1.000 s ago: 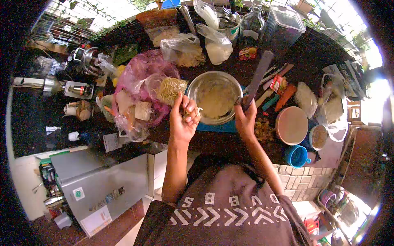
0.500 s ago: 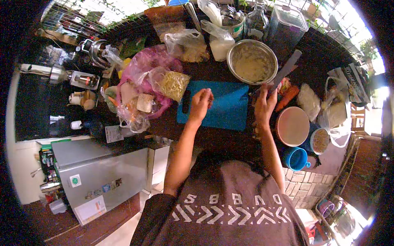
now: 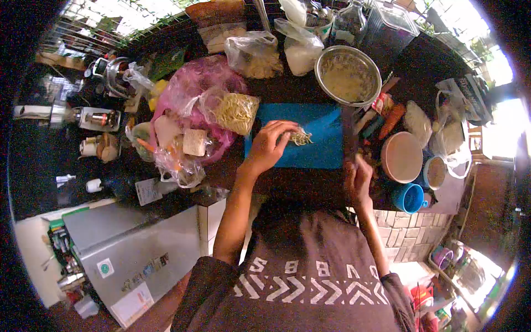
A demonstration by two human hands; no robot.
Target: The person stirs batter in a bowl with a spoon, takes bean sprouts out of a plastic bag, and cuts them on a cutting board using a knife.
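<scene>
A small bunch of bean sprouts (image 3: 300,136) lies on the blue cutting board (image 3: 321,157). My left hand (image 3: 271,145) is over the board's left part, its fingers curled down round the near end of the bunch. To the right of the board, my right hand (image 3: 359,176) is closed round the handle of a knife, whose dark blade (image 3: 349,130) points away beside the board's right edge and is blurred. A clear bag of sprouts (image 3: 238,113) sits just left of the board.
Behind the board's right side stands a metal bowl (image 3: 348,76) with batter. A pink plastic bag (image 3: 185,91) and a block of tofu (image 3: 194,142) are at left. At right are a carrot (image 3: 392,120), a round lidded tub (image 3: 402,157) and a blue cup (image 3: 409,198).
The metal bowl has gone from the board to the back right. My left hand has put sprouts down on the board. My right hand has come nearer to me with the knife.
</scene>
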